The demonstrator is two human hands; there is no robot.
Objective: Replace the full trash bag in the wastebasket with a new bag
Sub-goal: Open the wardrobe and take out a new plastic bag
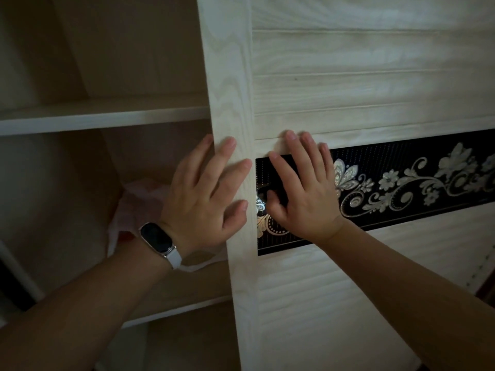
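At the left edge of the sliding door (230,76), the left hand (203,194) lies across the pale frame. Its fingers are straight and its grip is open, pressing rather than clasping. Just right of that edge, the right hand (302,191) is spread flat where the slats meet the black floral band (415,188). Its grip is open too, though the thumb seems to tuck into a dark recess in the band; the light is too dim to be sure.

Left of the door edge and behind the left hand, a crumpled pale plastic bag (139,199) sits on a shelf (174,309) inside the cupboard. It is probably where the new bag comes from. No wastebasket is in view.

The step in hand looks like sliding the door to open up that shelf. To do it well, push level along the track with both palms rather than twisting the frame. Keep the left fingertips off the inner side of the edge so nothing pinches. Free one hand only once the door stops, then reach left of it for the bag.
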